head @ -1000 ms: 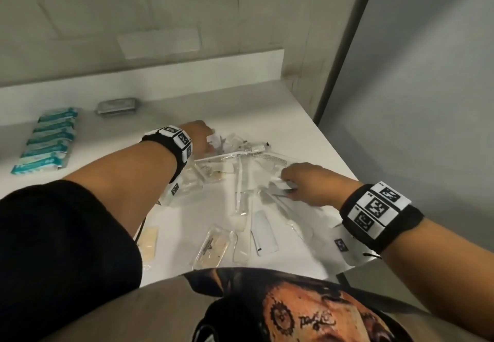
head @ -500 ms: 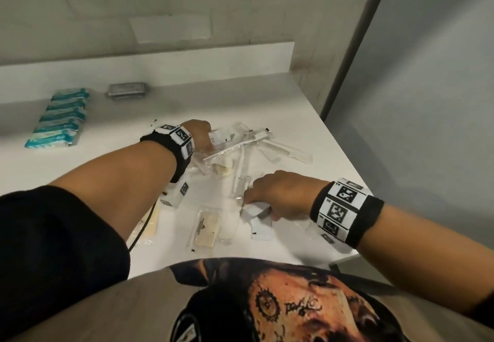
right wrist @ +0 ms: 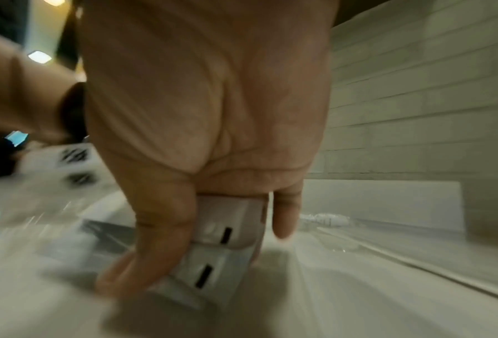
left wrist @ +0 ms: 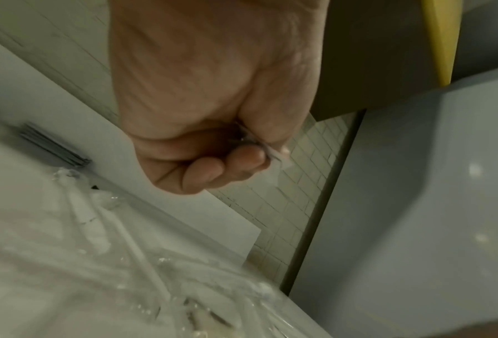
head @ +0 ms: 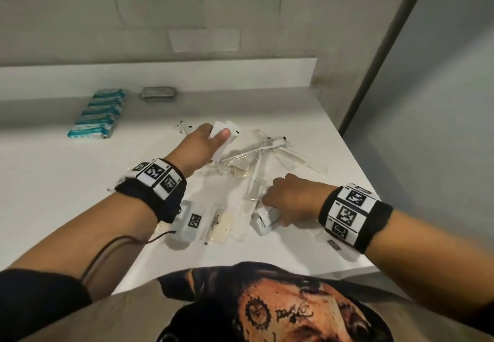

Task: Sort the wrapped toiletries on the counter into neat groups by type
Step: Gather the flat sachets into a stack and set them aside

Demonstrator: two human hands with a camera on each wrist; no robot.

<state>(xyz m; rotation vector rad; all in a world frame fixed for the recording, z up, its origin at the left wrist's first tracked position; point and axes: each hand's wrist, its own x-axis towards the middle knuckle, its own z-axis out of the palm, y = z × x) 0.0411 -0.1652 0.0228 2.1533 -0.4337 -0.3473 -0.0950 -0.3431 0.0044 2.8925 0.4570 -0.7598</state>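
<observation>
Left hand (head: 203, 143) raised gripping white packets (head: 226, 134), right hand (head: 291, 197) low

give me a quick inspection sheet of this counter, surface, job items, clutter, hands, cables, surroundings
surface: white counter, corner at the right.
job's things: teal packets in a neat row at back left; clear-wrapped toiletries in a loose pile mid-counter; beige wrapped pad near the front edge.
clutter: grey tin by the upstand.
grippers: left hand holds white sachets above the pile; right hand pinches two white sachets on the counter.
cables: dark cord looping from the left wristband.
surroundings: tiled wall; grey panel at right.
</observation>
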